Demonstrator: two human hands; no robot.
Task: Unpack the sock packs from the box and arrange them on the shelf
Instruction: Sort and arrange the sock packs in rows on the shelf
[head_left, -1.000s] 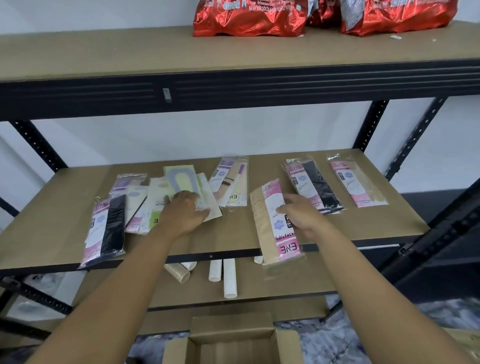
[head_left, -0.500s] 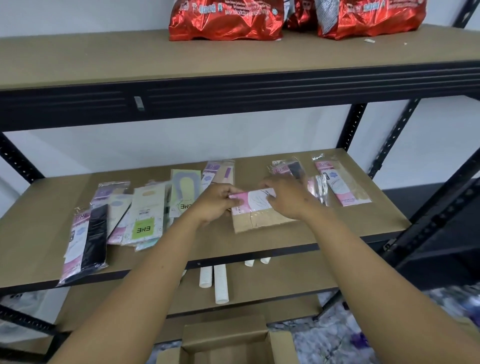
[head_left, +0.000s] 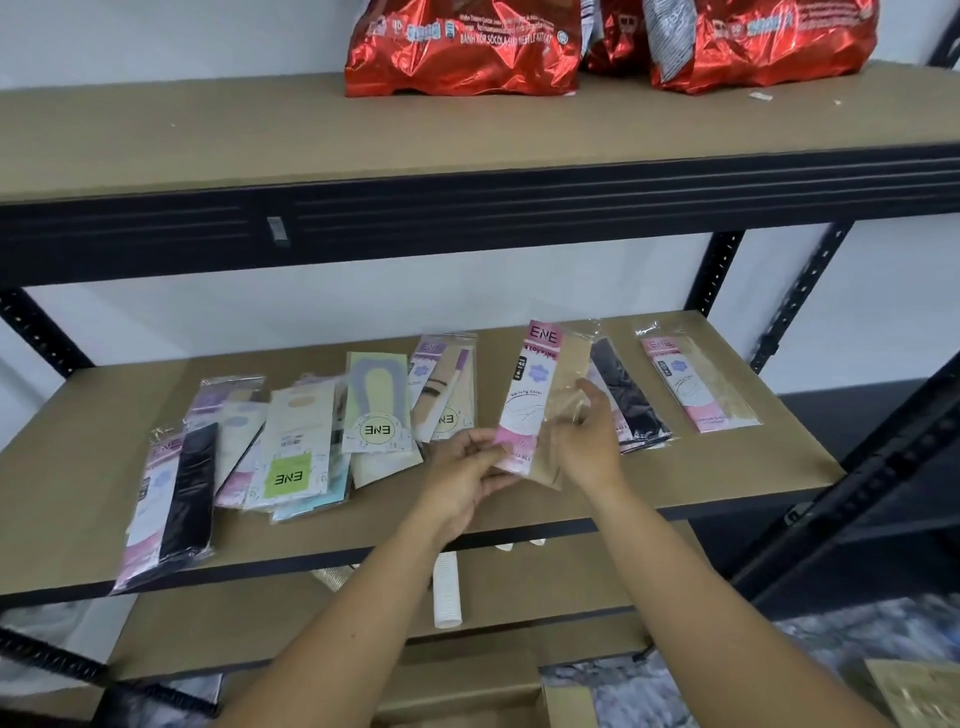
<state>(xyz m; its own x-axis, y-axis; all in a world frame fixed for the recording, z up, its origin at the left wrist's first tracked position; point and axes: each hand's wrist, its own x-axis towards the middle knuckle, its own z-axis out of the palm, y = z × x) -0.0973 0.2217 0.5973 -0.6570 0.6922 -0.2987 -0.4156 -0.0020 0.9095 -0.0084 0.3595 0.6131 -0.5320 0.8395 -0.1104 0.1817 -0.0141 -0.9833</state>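
Over the front of a tan fibreboard middle shelf (head_left: 727, 478), just right of its centre, one sock pack is held ready to be laid down. At the shelf's left end a clear-wrapped black sock pack (head_left: 184, 493) overhangs the front edge, and an overlapping heap of pastel sock packs (head_left: 311, 441) spreads toward the shelf's centre. Next, the left hand (head_left: 467, 467) pinches the near end of a long pink-and-beige sock pack (head_left: 540, 395), while the right hand (head_left: 587, 441) curls its fingers round that pack's right edge. Its long axis runs from the shelf's front toward the back, header farthest from the person; whether the far end touches the board cannot be told. Toward the shelf's right end lie a second black sock pack (head_left: 634, 410) and a pink-labelled beige sock pack (head_left: 685, 384). The strip of board directly beneath looks the likely resting spot, with both hands equally near.
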